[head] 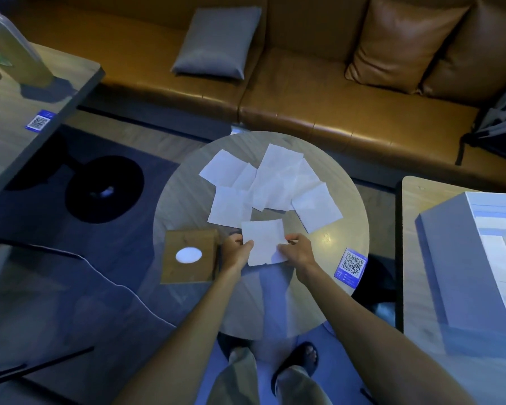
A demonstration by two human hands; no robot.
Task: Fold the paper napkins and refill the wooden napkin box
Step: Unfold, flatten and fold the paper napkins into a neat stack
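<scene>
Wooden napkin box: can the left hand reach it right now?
Probably yes. The wooden napkin box sits right beside the left hand with nothing between them, though that hand and the right hand both grip a napkin.

A long brown leather sofa [319, 112] runs along the far side, carrying a grey cushion [216, 42] and a brown cushion [403, 45]. A round wooden surface [181, 206] stands before it, between a left table [18, 141] and a right table [421, 200]. The floor [114, 258] is dark, the light dim and bluish.
</scene>
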